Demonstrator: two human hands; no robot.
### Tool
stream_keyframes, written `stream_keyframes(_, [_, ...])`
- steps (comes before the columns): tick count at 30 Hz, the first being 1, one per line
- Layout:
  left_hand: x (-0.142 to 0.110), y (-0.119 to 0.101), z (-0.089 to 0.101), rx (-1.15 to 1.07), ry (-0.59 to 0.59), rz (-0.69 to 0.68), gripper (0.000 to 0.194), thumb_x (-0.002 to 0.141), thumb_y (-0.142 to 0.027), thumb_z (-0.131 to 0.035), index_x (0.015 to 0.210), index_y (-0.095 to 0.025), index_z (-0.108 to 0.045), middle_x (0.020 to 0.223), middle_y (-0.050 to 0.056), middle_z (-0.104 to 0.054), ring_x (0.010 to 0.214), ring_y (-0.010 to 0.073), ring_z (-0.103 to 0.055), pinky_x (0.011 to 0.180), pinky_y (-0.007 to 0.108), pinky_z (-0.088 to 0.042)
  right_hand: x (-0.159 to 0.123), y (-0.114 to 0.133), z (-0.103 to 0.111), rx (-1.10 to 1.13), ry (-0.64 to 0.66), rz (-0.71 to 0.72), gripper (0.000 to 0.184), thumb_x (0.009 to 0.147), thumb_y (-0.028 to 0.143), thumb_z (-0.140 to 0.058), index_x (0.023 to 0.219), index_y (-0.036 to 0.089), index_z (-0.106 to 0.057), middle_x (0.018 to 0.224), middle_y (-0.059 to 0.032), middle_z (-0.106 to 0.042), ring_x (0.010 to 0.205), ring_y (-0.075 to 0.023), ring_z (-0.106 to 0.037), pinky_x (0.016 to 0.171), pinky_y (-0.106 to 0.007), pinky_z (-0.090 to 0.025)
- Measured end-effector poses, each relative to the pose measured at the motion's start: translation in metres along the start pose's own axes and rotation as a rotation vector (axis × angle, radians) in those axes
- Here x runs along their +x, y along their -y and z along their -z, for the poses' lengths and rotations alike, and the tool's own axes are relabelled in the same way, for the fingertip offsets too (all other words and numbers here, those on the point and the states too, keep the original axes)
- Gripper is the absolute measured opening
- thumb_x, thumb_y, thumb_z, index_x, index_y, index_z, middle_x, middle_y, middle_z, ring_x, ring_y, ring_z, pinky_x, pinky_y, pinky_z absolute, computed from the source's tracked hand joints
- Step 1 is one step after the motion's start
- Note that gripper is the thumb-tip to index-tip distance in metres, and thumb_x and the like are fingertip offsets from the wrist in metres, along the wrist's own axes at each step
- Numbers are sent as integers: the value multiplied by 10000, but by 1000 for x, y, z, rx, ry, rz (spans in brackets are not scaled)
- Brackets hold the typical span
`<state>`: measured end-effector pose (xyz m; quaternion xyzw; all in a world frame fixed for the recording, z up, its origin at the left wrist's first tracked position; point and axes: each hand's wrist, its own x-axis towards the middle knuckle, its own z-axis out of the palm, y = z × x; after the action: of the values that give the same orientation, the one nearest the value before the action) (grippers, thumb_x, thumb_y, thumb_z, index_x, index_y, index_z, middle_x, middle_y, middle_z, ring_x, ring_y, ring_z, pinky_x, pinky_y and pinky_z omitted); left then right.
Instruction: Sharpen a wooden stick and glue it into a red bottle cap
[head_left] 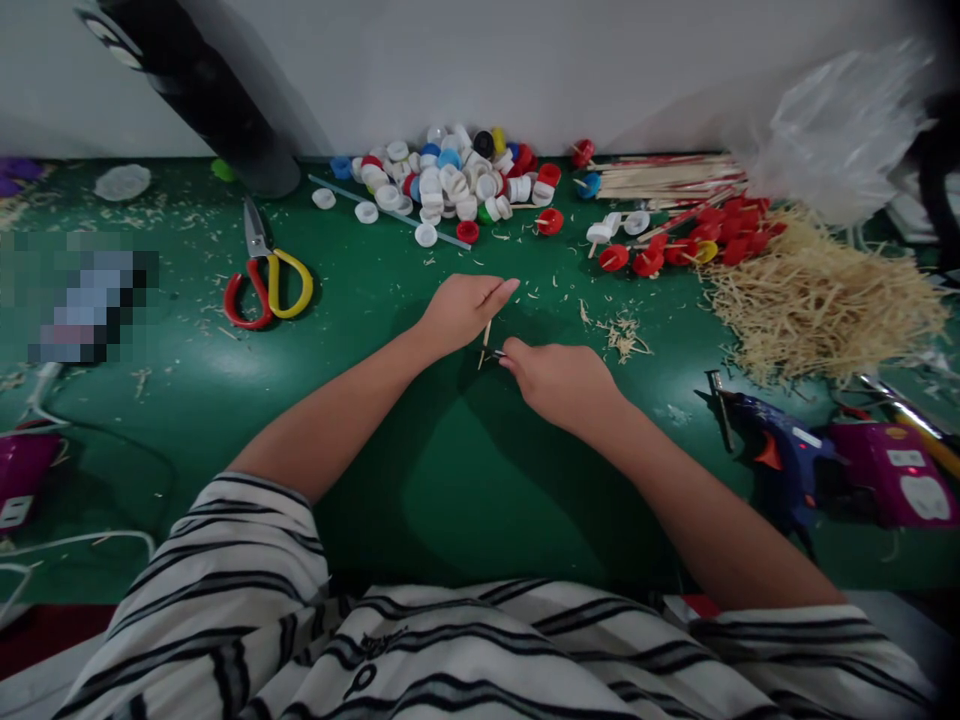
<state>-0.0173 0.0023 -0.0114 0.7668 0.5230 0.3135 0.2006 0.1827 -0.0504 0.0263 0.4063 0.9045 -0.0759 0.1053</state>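
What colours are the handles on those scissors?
A red handle and a yellow handle, seen best in the head view.

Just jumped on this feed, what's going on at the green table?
A person's left hand holds a thin wooden stick, while the right hand grips a small dark tool at its lower part. Wood shavings lie beyond the right hand. Bottle caps are heaped farther back; scissors lie off to the left, a glue gun to the right.
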Motion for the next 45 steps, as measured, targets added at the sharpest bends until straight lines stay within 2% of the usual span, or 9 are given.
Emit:
stream_keyframes(5, [1, 1, -1, 23, 5, 16, 533, 1098, -444, -445, 637, -229, -287, 568, -23, -341, 556, 129, -304, 608, 346, -199, -1, -1, 4, 27, 34, -17, 451, 1152, 405, -240, 1249, 204, -632, 859, -108, -745, 680, -243, -626, 582, -336, -223])
stream_keyframes(9, [-1, 4, -1, 27, -17, -30, 544, 1116, -478, -391, 644, -233, -276, 565, -28, -333, 541, 120, -303, 594, 340, -209, -2, -1, 6, 53, 49, -17, 448, 1155, 414, -241, 1233, 208, -631, 870, -102, -746, 688, -231, -625, 588, -327, -220])
stream_keyframes(14, [-3, 1, 1, 30, -193, -230, 604, 1127, -630, -246, 666, -242, -276, 555, -39, -324, 514, 113, -343, 554, 320, -243, -4, 3, 5, 18, 14, -82, 494, 1165, 438, -209, 1267, 216, -638, 936, -96, -772, 747, -233, -658, 612, -324, -230])
stream_keyframes(17, [-3, -3, 2, 91, -324, -323, 599, 1142, -598, -215, 674, -239, -322, 572, -33, -357, 527, 114, -389, 562, 317, -274, -4, 4, 6, -13, -64, -125, 486, 1168, 433, -224, 1268, 222, -651, 1004, -86, -783, 766, -221, -669, 609, -328, -210])
stream_keyframes(21, [-4, -6, 1, 179, -359, -396, 582, 1154, -548, -235, 686, -235, -382, 586, -26, -386, 553, 122, -421, 569, 318, -278, -4, 5, 5, -22, -77, -144, 457, 1162, 382, -257, 1272, 233, -674, 995, -79, -788, 755, -214, -671, 603, -333, -207])
stream_keyframes(27, [-5, -11, 1, 154, -409, -366, 558, 1167, -508, -237, 692, -234, -342, 592, -24, -401, 550, 106, -420, 582, 311, -291, -5, 11, -5, -43, -56, -144, 457, 1129, 288, -273, 1322, 225, -683, 933, -102, -779, 684, -212, -636, 610, -337, -252])
stream_keyframes(31, [-4, -8, -1, 166, -408, -349, 564, 1164, -524, -244, 687, -235, -333, 583, -27, -388, 540, 103, -408, 568, 312, -276, -5, 9, -6, -27, -51, -157, 454, 1150, 362, -266, 1276, 228, -681, 913, -86, -777, 709, -216, -641, 601, -334, -220])
stream_keyframes(39, [-3, -2, -4, 164, -425, -337, 571, 1161, -514, -268, 667, -235, -333, 562, -33, -376, 508, 107, -386, 538, 318, -254, -6, 0, 1, 9, -98, -180, 493, 1165, 455, -238, 1255, 230, -667, 1031, -73, -779, 770, -200, -627, 612, -335, -164])
stream_keyframes(45, [-2, -4, -4, 153, -443, -345, 590, 1160, -498, -289, 635, -230, -316, 546, -37, -331, 504, 101, -365, 539, 317, -252, 1, 6, -4, -11, -110, -148, 479, 1163, 415, -262, 1224, 236, -702, 993, -72, -785, 754, -202, -633, 605, -347, -152])
